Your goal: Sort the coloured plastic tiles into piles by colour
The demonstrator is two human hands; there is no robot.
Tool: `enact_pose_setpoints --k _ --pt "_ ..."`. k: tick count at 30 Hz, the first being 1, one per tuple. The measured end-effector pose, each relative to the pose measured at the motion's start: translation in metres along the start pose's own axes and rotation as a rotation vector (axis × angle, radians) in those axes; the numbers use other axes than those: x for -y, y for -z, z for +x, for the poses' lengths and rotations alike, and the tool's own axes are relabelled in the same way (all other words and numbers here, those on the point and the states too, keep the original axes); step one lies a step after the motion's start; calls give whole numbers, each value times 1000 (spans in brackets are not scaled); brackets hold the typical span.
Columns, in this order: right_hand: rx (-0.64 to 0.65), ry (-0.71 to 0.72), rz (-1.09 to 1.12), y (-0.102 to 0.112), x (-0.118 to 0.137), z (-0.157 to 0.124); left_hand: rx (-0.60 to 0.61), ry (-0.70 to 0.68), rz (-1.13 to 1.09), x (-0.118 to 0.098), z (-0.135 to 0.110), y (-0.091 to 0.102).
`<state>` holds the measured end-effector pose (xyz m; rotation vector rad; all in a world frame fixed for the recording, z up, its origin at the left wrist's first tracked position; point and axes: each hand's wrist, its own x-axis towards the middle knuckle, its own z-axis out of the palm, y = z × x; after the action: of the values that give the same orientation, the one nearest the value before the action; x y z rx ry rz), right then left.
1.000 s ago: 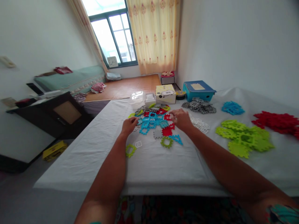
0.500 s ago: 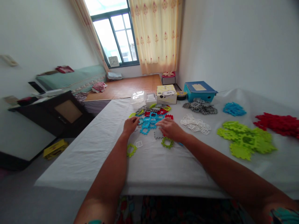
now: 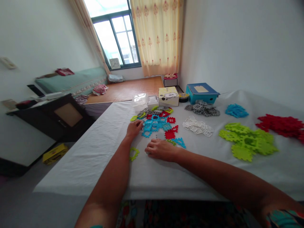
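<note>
At the left edge of the loose interlocking plastic pieces, my left hand [image 3: 135, 128] is closed with its fingertips pinched; whatever is between them is too small to make out. Lower and nearer to me, my right hand [image 3: 160, 149] rests palm down, its fingers curled over a white window piece [image 3: 146, 153] that is mostly covered. Blue notched pieces [image 3: 154, 126] lie in the heap beside my left hand. A green square frame [image 3: 134, 154] lies left of my right hand, and another green piece [image 3: 171, 142] is partly hidden behind it. Red pieces [image 3: 170, 134] and a blue triangle [image 3: 180, 142] lie just beyond.
Sorted piles sit to the right: white windows [image 3: 198, 126], grey pieces [image 3: 203, 108], blue [image 3: 236, 110], green [image 3: 248, 141] and red [image 3: 280, 125]. Behind stand a clear plastic box [image 3: 139, 100], a yellow box [image 3: 168, 96] and a blue box [image 3: 203, 93].
My right hand has moved down and left from the heap onto the white window piece, uncovering red and blue pieces. My left hand stays at nearly the same spot.
</note>
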<state>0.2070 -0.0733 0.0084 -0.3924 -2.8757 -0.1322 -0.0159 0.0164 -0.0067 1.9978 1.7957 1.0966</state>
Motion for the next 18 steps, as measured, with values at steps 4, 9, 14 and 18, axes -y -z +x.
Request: enact_pose_setpoints --k 4,9,14,18 --pt "-43 -88 -29 7 -6 -1 -5 -12 56 -2 -1 2" --pt "-265 -696 -89 30 -76 -42 10 16 44 -2 -1 3" --pt "-234 -1054 -160 36 -132 -92 25 3 51 1 1 0" --pt "-211 -855 -31 36 -122 -88 20 -7 60 5 2 -1"
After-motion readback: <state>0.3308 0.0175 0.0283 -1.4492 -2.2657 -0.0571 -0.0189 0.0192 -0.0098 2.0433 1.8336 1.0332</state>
